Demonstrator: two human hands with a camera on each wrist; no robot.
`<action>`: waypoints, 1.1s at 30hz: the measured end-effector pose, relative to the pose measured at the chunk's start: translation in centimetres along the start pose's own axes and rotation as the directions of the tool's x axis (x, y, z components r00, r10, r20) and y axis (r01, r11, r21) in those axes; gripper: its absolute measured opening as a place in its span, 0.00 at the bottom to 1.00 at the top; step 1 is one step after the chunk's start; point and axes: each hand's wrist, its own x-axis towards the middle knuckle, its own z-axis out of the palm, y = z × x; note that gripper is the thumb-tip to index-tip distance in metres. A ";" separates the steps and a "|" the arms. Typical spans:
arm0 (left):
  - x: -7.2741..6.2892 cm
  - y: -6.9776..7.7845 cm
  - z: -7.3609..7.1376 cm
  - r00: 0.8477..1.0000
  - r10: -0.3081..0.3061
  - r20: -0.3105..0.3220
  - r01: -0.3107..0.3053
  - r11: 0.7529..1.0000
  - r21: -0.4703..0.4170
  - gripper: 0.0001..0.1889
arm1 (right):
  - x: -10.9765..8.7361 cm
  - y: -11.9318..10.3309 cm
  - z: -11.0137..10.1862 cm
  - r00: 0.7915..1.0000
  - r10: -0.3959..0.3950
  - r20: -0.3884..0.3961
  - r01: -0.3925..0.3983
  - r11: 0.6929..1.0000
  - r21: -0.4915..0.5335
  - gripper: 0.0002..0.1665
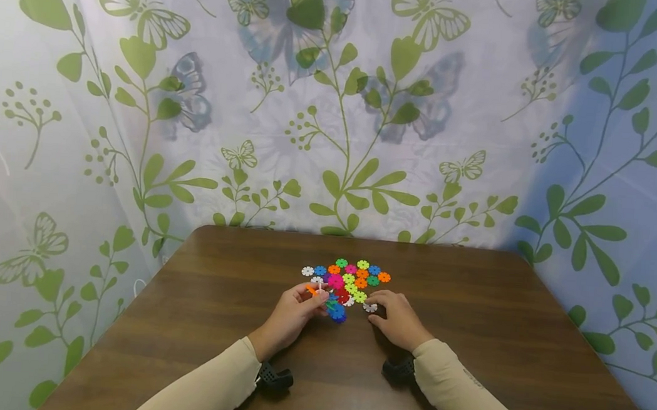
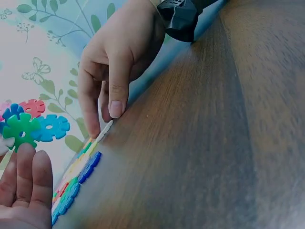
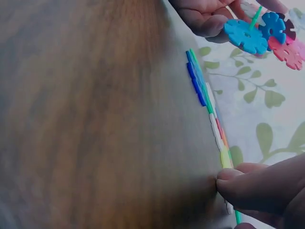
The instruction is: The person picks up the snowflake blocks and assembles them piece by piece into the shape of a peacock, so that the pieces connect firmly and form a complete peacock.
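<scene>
My left hand (image 1: 292,314) holds a joined cluster of notched plastic flower discs. A green disc (image 2: 21,129) faces the left wrist camera. In the right wrist view a light blue disc (image 3: 245,36) and a red disc (image 3: 285,52) stick out from the same cluster, raised above the tabletop. To the right, my right hand (image 1: 400,322) is down at the table and pinches a white disc (image 1: 370,308) between thumb and fingertips. That white disc (image 2: 105,130) shows edge-on under the fingertips in the left wrist view.
Loose flower discs in several colours lie spread just beyond both hands, among them an orange disc (image 1: 384,277) and a green disc (image 1: 373,281). They rest on a brown wooden table (image 1: 470,289). A patterned curtain (image 1: 332,136) hangs behind the table and at both sides.
</scene>
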 end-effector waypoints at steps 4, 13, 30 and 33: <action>-0.1 0.0 0.0 1.000 -0.020 -0.012 0.020 0.999 -0.033 0.20 | -0.1 0.1 0.2 0.995 -0.096 0.008 0.097 0.992 -0.076 0.09; -0.6 0.3 0.2 0.998 -0.059 0.022 0.061 0.996 -0.063 0.20 | -0.4 -0.3 0.2 0.985 -0.174 0.002 0.174 0.982 -0.078 0.09; -0.4 -0.4 0.3 0.999 0.001 0.034 -0.001 1.000 -0.011 0.17 | -0.3 -0.2 0.2 0.994 -0.031 -0.107 0.042 0.994 0.106 0.13; -0.4 -0.3 0.2 0.999 0.001 0.040 -0.003 0.999 0.046 0.19 | -0.1 -0.3 0.1 0.987 -0.010 -0.159 0.039 0.983 0.180 0.14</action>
